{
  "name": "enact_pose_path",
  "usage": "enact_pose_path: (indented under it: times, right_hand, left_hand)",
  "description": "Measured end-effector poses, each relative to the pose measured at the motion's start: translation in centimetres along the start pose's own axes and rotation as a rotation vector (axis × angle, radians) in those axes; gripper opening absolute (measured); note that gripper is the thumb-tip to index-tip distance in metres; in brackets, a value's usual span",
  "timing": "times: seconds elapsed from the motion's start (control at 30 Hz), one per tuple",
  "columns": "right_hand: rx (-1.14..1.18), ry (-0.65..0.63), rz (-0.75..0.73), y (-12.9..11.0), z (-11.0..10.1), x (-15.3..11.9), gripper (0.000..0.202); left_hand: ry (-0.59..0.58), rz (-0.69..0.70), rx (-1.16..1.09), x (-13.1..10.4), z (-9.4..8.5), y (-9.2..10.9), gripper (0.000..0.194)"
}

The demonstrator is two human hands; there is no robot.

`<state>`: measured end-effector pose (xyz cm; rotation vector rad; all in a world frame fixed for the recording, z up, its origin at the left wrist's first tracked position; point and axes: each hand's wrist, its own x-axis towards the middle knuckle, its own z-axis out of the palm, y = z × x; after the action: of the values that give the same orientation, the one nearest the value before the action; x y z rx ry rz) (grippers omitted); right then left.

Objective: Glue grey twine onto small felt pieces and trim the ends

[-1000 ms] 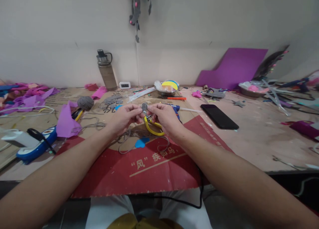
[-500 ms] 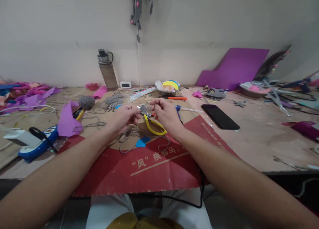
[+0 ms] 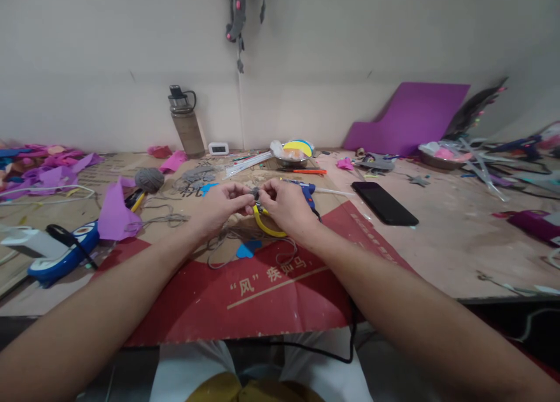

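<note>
My left hand (image 3: 225, 208) pinches a small grey felt-like piece (image 3: 254, 192) by its left side, over the cardboard. Thumb and fingers of my right hand (image 3: 289, 208) close on the same piece from the right, so it is mostly hidden. Just below the hands lies a yellow-handled cutting tool (image 3: 272, 231), its head covered by my fingers. Loose grey yarn (image 3: 214, 247) winds under my left hand, near a blue cut-out (image 3: 248, 249). Behind my right hand rests a blue glue gun (image 3: 310, 193) with a clear stick in its back.
Red-and-brown cardboard (image 3: 289, 306) covers the table in front of me. On the right lies a black phone (image 3: 385, 203). A yarn ball (image 3: 149, 180), purple felt (image 3: 117, 212) and a blue power strip (image 3: 65, 259) sit left; a bottle (image 3: 187, 125) stands behind.
My right hand has moved left and down, and its fingers now meet the grey piece beside my left fingers. The view has shifted slightly.
</note>
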<state>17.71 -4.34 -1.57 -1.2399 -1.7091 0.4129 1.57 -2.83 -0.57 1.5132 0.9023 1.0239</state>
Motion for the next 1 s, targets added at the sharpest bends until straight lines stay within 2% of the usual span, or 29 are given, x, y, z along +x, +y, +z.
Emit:
enact_pose_path:
  times: [0.13,0.27,0.37,0.47,0.57,0.67,0.8,0.9,1.0]
  right_hand:
    - [-0.056,-0.017,-0.016,-0.1,-0.1,0.0,0.014]
    - [-0.124,0.053,-0.04,0.1,-0.4,0.1,0.011]
    - [-0.104,0.077,-0.148,0.1,-0.6,0.1,0.007]
    - [-0.105,0.037,-0.279,0.0,-0.6,0.0,0.006]
    - [-0.166,0.017,-0.313,-0.1,-0.5,-0.1,0.008]
    - [-0.18,0.049,-0.247,-0.2,-0.5,0.0,0.008]
    - [-0.064,0.147,-0.094,0.1,-0.8,0.5,0.01]
    - [0.128,0.173,0.04,0.5,-0.9,0.9,0.009]
    - [0.362,0.107,0.123,0.5,-0.8,1.0,0.007]
  left_hand:
    - [0.031,-0.03,0.026,0.0,0.0,0.0,0.022]
    - [0.058,-0.094,-0.021,0.0,-0.2,-0.1,0.021]
    - [0.046,-0.115,-0.021,0.1,-0.4,-0.1,0.02]
    - [0.012,-0.112,-0.025,0.0,-0.4,0.0,0.018]
    - [-0.027,-0.121,-0.043,-0.2,-0.2,0.3,0.019]
    - [-0.035,-0.131,-0.045,-0.2,-0.1,0.5,0.018]
    - [0.018,-0.143,-0.064,-0.1,-0.2,0.5,0.017]
    - [0.033,-0.152,-0.117,0.1,-0.5,0.2,0.018]
    - [0.016,-0.161,-0.167,0.3,-0.7,-0.2,0.019]
